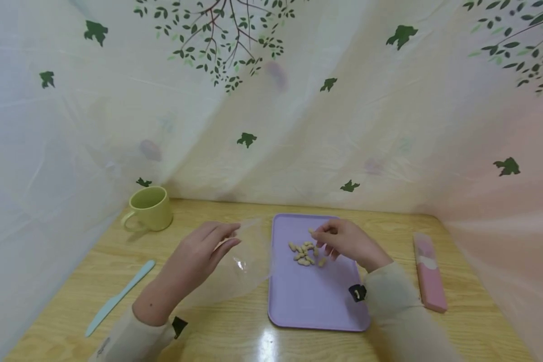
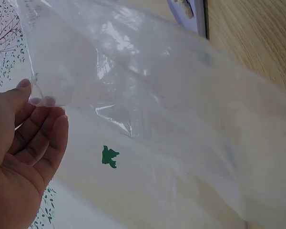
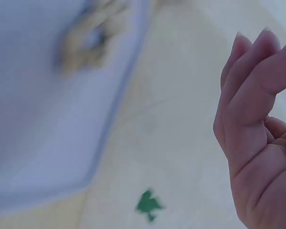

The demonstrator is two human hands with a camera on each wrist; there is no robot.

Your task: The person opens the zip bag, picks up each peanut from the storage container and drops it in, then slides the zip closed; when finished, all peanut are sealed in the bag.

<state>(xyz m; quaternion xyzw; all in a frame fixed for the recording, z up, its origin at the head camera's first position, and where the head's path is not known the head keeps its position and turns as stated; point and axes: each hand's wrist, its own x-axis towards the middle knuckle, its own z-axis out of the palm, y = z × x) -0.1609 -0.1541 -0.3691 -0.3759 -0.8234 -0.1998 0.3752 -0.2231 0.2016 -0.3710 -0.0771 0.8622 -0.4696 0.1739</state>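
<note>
My left hand (image 1: 199, 254) pinches the edge of a clear plastic bag (image 2: 148, 62) between thumb and fingertips; the bag hangs loosely beside the tray. My right hand (image 1: 350, 242) is raised over the lilac tray (image 1: 314, 301), fingers curled, with a peanut (image 1: 311, 231) at the tips of thumb and index finger. Below it, several peanuts (image 1: 304, 255) lie in a loose cluster on the tray. In the right wrist view the right hand's fingertips run out of the frame, so its peanut is hidden there, and the cluster is blurred.
A yellow-green mug (image 1: 151, 211) stands at the back left. In front of it lies a pale blue knife (image 1: 117, 300). A pink box (image 1: 430, 276) lies right of the tray. A leaf-patterned cloth (image 1: 289, 151) hangs behind the wooden table (image 1: 226, 332).
</note>
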